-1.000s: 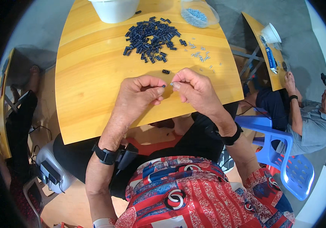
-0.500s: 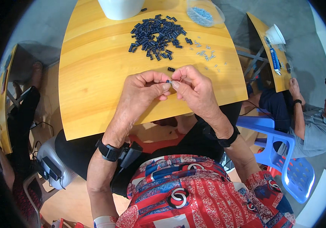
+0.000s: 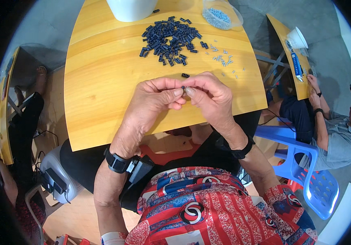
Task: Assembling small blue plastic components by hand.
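My left hand [image 3: 153,98] pinches a small black plastic piece [image 3: 183,87] between thumb and forefinger, above the near part of the table. Its fingertips cover most of that piece. Fingertip to fingertip with it, my right hand [image 3: 210,96] is closed in a pinch at the piece's right end; whatever those fingers hold is hidden. One loose black piece [image 3: 185,75] lies just beyond my hands. Farther off is a heap of similar short black tubular pieces [image 3: 169,41]. To its right, small silver screws [image 3: 223,60] are scattered on the wood.
A clear tub [image 3: 217,18] of silver screws stands at the far right of the yellow wooden table [image 3: 98,94]. A white bucket [image 3: 132,10] sits at the far edge. On the right, another person [image 3: 335,134] works at a separate table beside a blue plastic chair [image 3: 302,163].
My right hand has turned slightly, its fingers shifting around the small piece. My left hand stays nearly in place. The person on the right has brought a second hand into sight.
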Motion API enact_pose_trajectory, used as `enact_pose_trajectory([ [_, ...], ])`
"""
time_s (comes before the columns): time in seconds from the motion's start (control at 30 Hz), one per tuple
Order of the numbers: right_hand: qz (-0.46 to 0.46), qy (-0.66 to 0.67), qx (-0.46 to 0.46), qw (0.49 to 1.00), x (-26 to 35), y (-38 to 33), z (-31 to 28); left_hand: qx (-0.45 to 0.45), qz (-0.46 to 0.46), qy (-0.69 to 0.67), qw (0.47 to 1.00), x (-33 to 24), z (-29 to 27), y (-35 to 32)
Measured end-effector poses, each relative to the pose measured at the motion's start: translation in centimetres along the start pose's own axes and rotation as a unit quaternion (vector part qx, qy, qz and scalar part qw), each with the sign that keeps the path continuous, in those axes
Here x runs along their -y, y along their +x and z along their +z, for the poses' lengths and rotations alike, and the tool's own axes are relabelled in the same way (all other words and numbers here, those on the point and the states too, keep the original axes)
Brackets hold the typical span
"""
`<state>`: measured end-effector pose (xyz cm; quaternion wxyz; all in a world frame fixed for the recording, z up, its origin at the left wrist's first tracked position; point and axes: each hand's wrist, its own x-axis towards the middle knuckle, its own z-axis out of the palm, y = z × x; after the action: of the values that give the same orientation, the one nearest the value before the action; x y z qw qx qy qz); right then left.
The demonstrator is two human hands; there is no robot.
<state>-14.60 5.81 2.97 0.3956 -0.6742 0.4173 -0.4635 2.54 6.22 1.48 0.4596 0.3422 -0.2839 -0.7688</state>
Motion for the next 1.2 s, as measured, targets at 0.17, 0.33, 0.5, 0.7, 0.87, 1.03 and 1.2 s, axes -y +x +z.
enact_pose_trajectory([
  [0.17,0.111,0.025,-0.031,0.993,-0.6,0.5,-1.6,-0.096,0.185,0.334,0.919,0.8,-0.6,0.7],
  [0.33,0.043,-0.086,-0.028,0.995,-2.8,2.0,-2.9,-0.138,0.311,0.568,0.749,0.4,-0.1,1.0],
  [0.5,-0.102,-0.273,0.019,0.957,-2.4,2.7,-2.2,-0.162,0.325,0.592,0.720,0.3,-0.4,1.5],
  [0.7,-0.136,-0.378,0.051,0.915,-3.0,2.8,-1.7,-0.140,0.314,0.613,0.712,0.4,-0.8,2.0],
  [0.87,-0.158,-0.396,0.070,0.902,-2.9,3.1,-1.5,-0.153,0.317,0.596,0.722,0.2,-0.4,1.8],
  [1.03,-0.185,-0.395,0.087,0.896,-2.9,2.9,-1.3,-0.147,0.319,0.644,0.680,0.9,0.2,2.5],
  [1.2,-0.166,-0.331,0.082,0.925,-2.9,2.1,-1.4,-0.135,0.311,0.701,0.627,1.2,0.1,2.8],
])
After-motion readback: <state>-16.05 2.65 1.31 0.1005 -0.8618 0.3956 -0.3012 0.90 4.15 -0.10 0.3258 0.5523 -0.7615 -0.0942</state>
